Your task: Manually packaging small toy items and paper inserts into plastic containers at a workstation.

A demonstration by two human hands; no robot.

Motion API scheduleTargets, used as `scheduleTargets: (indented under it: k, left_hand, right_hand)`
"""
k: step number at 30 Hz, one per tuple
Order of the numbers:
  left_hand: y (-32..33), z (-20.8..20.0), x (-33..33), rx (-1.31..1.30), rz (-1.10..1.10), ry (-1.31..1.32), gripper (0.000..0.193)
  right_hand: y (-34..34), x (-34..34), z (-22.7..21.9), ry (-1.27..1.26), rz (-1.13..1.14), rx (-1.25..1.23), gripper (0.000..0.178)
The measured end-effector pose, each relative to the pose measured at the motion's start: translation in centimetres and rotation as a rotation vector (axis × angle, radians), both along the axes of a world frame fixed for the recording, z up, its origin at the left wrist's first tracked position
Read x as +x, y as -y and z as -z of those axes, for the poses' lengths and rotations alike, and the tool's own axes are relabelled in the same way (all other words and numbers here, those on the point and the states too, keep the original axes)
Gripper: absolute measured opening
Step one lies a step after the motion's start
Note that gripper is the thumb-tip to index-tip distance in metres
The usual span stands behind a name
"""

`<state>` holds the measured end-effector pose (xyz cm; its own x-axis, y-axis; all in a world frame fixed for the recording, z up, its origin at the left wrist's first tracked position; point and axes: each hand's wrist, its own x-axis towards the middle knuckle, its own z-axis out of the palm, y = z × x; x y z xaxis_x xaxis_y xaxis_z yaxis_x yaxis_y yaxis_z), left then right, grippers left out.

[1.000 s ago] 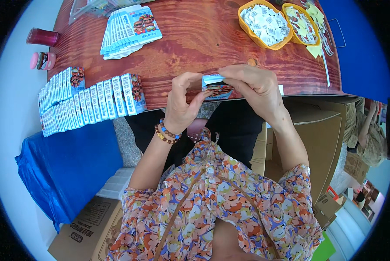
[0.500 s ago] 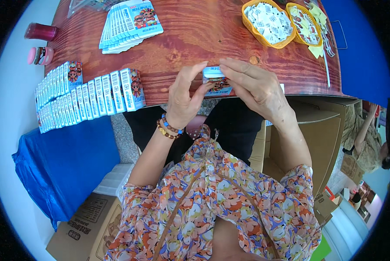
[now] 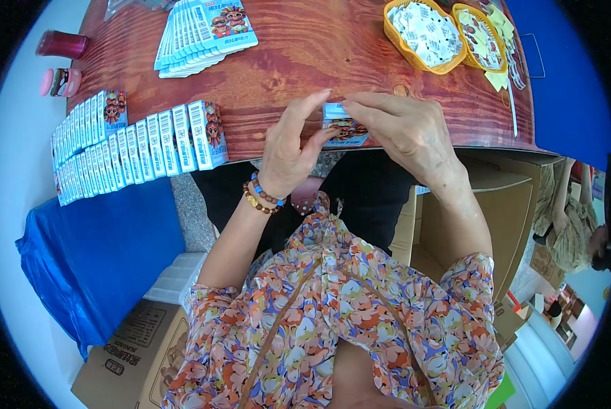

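A small blue-and-white carton (image 3: 347,142) with a colourful cartoon print stands at the table's front edge, between my two hands. On its left, my left hand (image 3: 293,135) lays its thumb against the front, and its fingers stretch up past the carton's side. From the right, my right hand (image 3: 406,133) bends its fingers over the carton's top and side, hiding that part. A pale blue flap shows at the top between the hands. To the left, several similar cartons (image 3: 157,144) stand upright in two close rows.
A fanned stack of flat cartons (image 3: 213,34) lies at the back left. Two yellow baskets (image 3: 425,65) with small packets sit at the back right. A dark red jar (image 3: 61,45) and a pink-lidded jar (image 3: 61,82) stand far left. An open cardboard box (image 3: 469,218) is below the table's right.
The carton and my right hand have shifted slightly right. The top flap shows less between my hands. My left hand has barely moved.
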<state>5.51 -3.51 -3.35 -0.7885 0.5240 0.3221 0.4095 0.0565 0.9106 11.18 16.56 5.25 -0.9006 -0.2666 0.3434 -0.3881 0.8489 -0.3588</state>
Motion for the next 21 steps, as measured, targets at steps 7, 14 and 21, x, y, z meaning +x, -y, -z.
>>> scheduleTargets:
  k: [7,14,21]
  left_hand:
    - [-0.3,-0.4,0.0,0.087,0.003,0.126,0.058]
    - [-0.6,-0.4,-0.8,0.072,-0.008,-0.072,0.050]
    - [-0.7,0.0,-1.3,0.082,0.052,0.053,0.042]
  right_hand:
    - [-0.3,-0.3,-0.9,0.073,-0.069,0.091,0.044]
    - [-1.5,0.3,3.5,0.044,0.012,-0.281,0.043]
    - [-2.2,0.0,5.5,-0.011,0.022,-0.458,0.042]
